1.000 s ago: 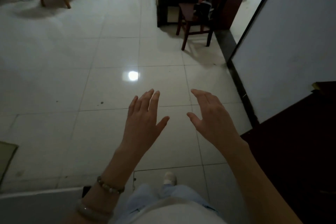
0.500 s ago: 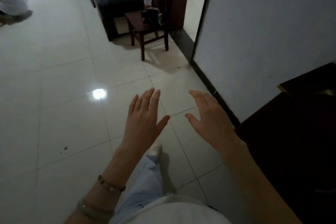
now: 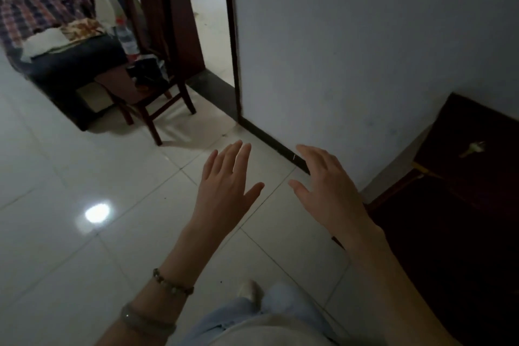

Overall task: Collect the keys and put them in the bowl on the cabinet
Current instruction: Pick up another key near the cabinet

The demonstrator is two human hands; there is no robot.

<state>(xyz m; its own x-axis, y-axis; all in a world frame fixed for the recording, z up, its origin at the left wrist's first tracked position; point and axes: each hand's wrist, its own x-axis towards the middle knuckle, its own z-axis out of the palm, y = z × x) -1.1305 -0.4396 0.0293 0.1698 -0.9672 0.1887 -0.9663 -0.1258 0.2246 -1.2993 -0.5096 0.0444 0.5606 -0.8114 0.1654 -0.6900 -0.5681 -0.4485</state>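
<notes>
A small pale key lies on the dark wooden cabinet at the right edge, against the white wall. No bowl shows in this view. My left hand floats over the tiled floor, fingers spread, holding nothing. My right hand is beside it, palm turned inward and fingers apart, also empty, a short way left of the cabinet's near corner and well short of the key.
A wooden chair with dark items on its seat stands at the upper left, next to a low black table and a sofa with a plaid cover. A doorway opens beside the wall's dark edge. Glossy floor tiles fill the left.
The view has swung to the right: the chair and table slid left, and the cabinet top with the key came into sight. Both hands kept the same open pose.
</notes>
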